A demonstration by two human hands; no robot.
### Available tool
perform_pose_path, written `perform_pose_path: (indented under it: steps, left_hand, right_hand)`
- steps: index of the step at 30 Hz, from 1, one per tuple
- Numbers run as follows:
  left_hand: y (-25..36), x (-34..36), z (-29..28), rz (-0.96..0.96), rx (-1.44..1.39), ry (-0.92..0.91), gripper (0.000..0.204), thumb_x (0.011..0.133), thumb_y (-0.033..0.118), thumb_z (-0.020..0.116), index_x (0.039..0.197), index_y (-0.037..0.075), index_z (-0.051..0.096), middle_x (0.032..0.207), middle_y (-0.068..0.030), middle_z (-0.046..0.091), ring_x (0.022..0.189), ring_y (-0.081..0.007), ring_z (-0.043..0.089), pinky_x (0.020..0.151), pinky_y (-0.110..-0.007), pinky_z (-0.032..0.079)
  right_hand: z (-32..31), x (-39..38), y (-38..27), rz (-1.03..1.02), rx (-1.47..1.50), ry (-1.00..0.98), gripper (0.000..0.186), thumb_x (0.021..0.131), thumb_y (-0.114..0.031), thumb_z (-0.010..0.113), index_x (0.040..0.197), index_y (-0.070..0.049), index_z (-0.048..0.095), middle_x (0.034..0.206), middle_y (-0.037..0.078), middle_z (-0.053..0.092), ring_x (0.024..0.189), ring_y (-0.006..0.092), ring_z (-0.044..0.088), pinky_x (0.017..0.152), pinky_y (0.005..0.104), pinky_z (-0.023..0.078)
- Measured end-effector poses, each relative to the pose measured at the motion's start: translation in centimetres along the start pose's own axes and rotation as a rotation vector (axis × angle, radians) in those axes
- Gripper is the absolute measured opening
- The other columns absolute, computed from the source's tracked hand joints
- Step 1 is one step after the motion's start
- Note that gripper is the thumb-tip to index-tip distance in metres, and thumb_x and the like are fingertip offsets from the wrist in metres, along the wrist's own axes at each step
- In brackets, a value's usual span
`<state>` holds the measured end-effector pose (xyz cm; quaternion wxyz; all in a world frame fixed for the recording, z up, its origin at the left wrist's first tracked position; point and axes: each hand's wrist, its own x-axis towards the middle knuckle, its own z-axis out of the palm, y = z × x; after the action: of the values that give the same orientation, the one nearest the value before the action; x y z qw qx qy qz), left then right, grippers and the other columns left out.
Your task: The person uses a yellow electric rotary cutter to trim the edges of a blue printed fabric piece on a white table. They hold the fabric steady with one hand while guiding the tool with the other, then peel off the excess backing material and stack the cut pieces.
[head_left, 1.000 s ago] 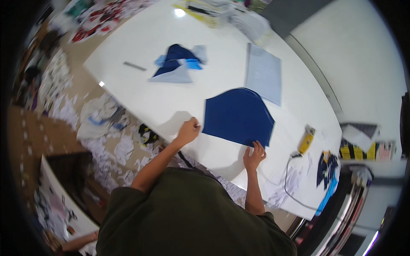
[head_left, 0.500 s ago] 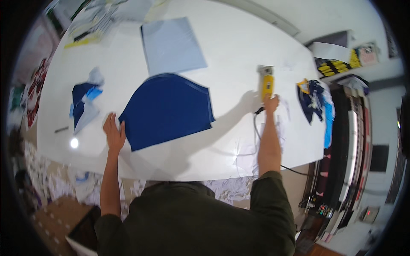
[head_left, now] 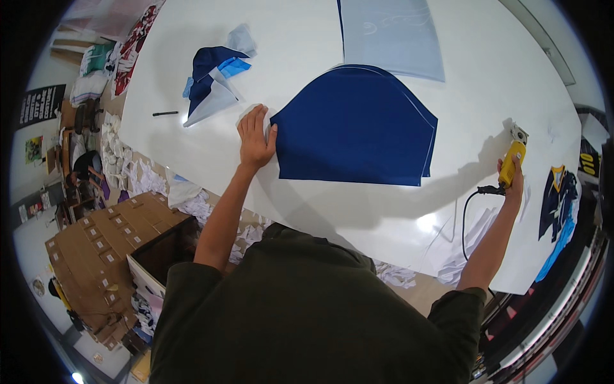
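A dark blue fabric piece (head_left: pixel 355 128) with a curved top edge lies flat on the white table (head_left: pixel 371 211); a pale line runs along its upper and right edges. My left hand (head_left: pixel 257 139) rests on the tabletop at its left corner, fingers stretched out and thumb against or close to the cloth. Well to the right of the fabric, my right hand (head_left: pixel 515 178) is wrapped round a yellow electric fabric cutter (head_left: pixel 513 157). The cutter's metal head (head_left: pixel 519 134) points away from me. From its rear end a dark cord (head_left: pixel 465 221) loops down toward the table's near edge.
Pale grey sheets (head_left: pixel 393 38) lie beyond the blue piece. Blue and grey scraps (head_left: pixel 211 83) and a black pen (head_left: pixel 165 114) are at the left. White paper (head_left: pixel 470 246) and dark garment pieces (head_left: pixel 555 198) lie at the right. Cardboard boxes (head_left: pixel 109 256) stand at lower left.
The view has swung left, so the table and everything on it appear further right and turned. My left hand stays beside the blue fabric, and my right still grips the cutter.
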<state>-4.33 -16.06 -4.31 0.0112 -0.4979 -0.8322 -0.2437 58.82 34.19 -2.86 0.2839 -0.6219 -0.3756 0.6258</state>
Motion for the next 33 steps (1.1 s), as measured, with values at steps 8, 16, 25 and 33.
perform_pose_path:
  steps: [8,16,25,33]
  left_hand:
    - [-1.4,-0.4,-0.2,0.011,-0.133,-0.003,0.049,0.103,0.032,0.058,0.141,0.001,0.052,0.148,-0.0206,0.047,0.139,-0.0379,0.039,0.118,-0.056,0.020]
    - [-1.7,8.2,-2.6,0.524,-0.215,-0.399,0.067,0.093,0.040,0.073,0.152,0.019,0.049,0.163,-0.0090,0.037,0.149,-0.0356,0.035,0.121,-0.054,0.027]
    - [-1.0,12.5,-0.3,0.953,0.191,-0.734,0.102,0.075,0.065,0.081,0.161,0.038,0.035,0.173,-0.0026,0.018,0.159,-0.0320,0.017,0.129,-0.056,0.018]
    - [-2.2,12.4,0.9,0.950,0.155,-0.784,0.104,0.072,0.067,0.082,0.161,0.037,0.036,0.173,-0.0020,0.020,0.159,-0.0291,0.018,0.130,-0.053,0.018]
  right_hand:
    - [20.7,-28.6,5.5,-0.252,0.017,-0.029,0.044,0.098,-0.020,0.067,0.131,0.001,0.047,0.111,0.020,0.065,0.095,0.0286,0.072,0.076,0.0406,0.065]
    - [38.2,-49.7,14.1,-0.220,-0.731,-0.013,0.063,0.087,-0.019,0.078,0.133,0.003,0.041,0.106,0.030,0.068,0.095,0.0445,0.072,0.082,0.0478,0.057]
    - [46.1,-57.2,19.8,-0.045,-0.871,-0.003,0.067,0.089,-0.026,0.075,0.138,0.006,0.042,0.118,0.035,0.064,0.103,0.0534,0.066,0.088,0.0548,0.055]
    - [49.1,-58.9,22.0,0.017,-0.883,0.054,0.065,0.090,-0.026,0.075,0.137,0.005,0.042,0.118,0.033,0.063,0.102,0.0528,0.065,0.086,0.0558,0.054]
